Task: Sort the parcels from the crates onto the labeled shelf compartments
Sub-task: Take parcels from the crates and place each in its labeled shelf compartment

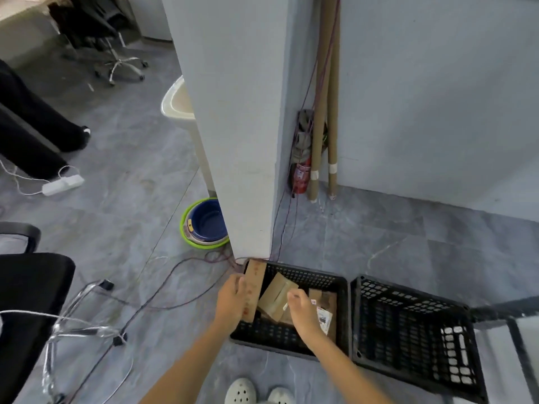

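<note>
Two black plastic crates stand on the floor. The left crate (326,279) holds several brown cardboard parcels; the right crate (414,325) shows nothing inside. My left hand (232,298) grips a flat cardboard parcel (253,282) that stands on edge against the left crate's left wall. My right hand (303,312) reaches down into the same crate with its fingers curled over a small tilted box (275,295); whether it grips the box is unclear. A parcel with a white label (325,314) lies to the right of that hand.
A grey pillar (233,126) rises just behind the left crate, with cables (175,275) across the floor. Stacked basins (205,224) sit left of the pillar. Cardboard tubes (326,112) and a red extinguisher (300,177) stand in the corner. Office chairs (29,287) are at left.
</note>
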